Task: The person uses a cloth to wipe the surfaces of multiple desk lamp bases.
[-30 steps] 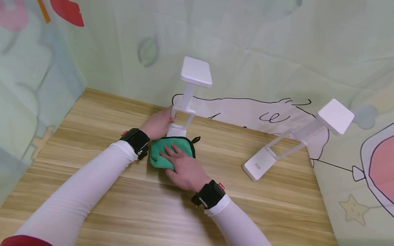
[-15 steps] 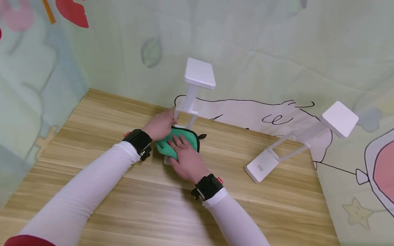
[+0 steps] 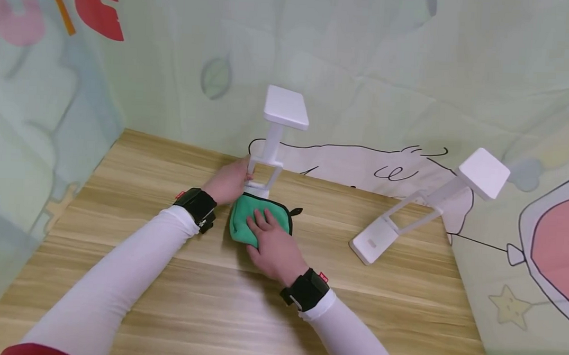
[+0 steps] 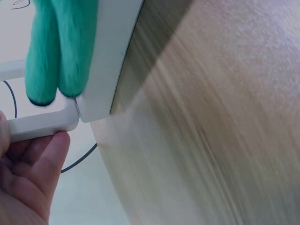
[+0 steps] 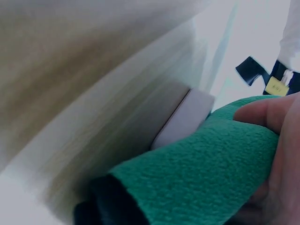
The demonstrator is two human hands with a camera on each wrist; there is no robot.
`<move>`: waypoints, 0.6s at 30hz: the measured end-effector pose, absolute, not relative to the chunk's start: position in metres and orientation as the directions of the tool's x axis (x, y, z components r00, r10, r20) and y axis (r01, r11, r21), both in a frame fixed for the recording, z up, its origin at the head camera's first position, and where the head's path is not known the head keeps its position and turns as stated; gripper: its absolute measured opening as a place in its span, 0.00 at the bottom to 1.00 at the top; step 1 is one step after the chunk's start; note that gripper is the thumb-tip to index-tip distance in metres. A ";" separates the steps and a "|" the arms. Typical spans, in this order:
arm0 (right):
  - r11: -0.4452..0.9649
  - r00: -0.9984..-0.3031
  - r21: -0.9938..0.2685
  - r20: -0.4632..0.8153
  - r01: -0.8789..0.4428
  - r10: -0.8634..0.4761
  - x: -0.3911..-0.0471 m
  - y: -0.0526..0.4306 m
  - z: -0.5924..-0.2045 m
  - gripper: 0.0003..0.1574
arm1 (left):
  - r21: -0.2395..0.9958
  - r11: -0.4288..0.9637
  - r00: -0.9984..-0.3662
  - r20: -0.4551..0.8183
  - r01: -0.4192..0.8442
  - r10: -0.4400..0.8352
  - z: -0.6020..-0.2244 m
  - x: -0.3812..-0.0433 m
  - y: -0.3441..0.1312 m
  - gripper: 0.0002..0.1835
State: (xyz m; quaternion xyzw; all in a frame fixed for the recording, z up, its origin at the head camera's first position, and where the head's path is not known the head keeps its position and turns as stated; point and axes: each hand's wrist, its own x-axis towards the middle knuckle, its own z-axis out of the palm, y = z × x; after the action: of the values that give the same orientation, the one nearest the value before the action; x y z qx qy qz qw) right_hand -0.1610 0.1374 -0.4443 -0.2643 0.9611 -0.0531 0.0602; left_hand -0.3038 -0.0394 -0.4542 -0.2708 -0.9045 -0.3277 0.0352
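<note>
A white desk lamp (image 3: 286,106) stands at the back of the wooden table, its head raised on a folding frame. My left hand (image 3: 229,181) grips one side bar of that frame; in the left wrist view, thumb and fingers (image 4: 51,157) pinch the white bar (image 4: 47,123). Over the lamp's base lies a green cloth (image 3: 244,218) with black edging and a small black loop, hiding most of the base. My right hand (image 3: 276,249) rests flat on it, fingers spread. The right wrist view shows the cloth (image 5: 201,173) draped against the base's side (image 5: 185,117).
A second white lamp (image 3: 374,238) stands to the right on the wooden table (image 3: 202,311), its head tilted up. A printed fabric backdrop (image 3: 355,96) hangs close behind the table. A dark cable (image 4: 79,159) runs past the table's edge behind the left lamp.
The right hand slid the cloth up along the base toward the hinge, then back down toward the person and slightly right. The left hand keeps its grip on the lamp.
</note>
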 end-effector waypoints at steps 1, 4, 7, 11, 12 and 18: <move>0.851 -0.848 -0.126 -0.093 -0.509 -0.521 -0.158 0.137 -0.443 0.36 | 0.576 0.641 -0.854 0.237 0.508 0.464 -0.455 -0.304 -0.040 0.04; 0.835 -0.829 -0.113 -0.101 -0.539 -0.550 -0.150 0.134 -0.440 0.36 | 0.573 0.651 -0.860 0.226 0.497 0.458 -0.455 -0.304 -0.041 0.05; 0.806 -0.802 -0.118 -0.091 -0.580 -0.590 -0.147 0.133 -0.439 0.36 | 0.569 0.658 -0.862 0.218 0.493 0.458 -0.454 -0.304 -0.041 0.05; 0.788 -0.788 -0.172 -0.083 -0.592 -0.610 -0.152 0.135 -0.442 0.35 | 0.574 0.651 -0.858 0.212 0.497 0.468 -0.453 -0.304 -0.041 0.08; 0.787 -0.788 -0.186 -0.083 -0.589 -0.609 -0.155 0.136 -0.443 0.35 | 0.576 0.651 -0.859 0.208 0.494 0.468 -0.452 -0.304 -0.040 0.09; 0.782 -0.788 -0.222 -0.080 -0.583 -0.611 -0.173 0.136 -0.446 0.35 | 0.577 0.660 -0.864 0.189 0.482 0.466 -0.451 -0.304 -0.039 0.05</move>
State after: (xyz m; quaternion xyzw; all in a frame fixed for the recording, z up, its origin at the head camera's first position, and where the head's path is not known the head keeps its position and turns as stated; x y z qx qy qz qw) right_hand -0.1735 0.1356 -0.4458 -0.3172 0.9409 -0.0929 0.0738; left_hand -0.3038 -0.0389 -0.4505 -0.2602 -0.9109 -0.3200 0.0121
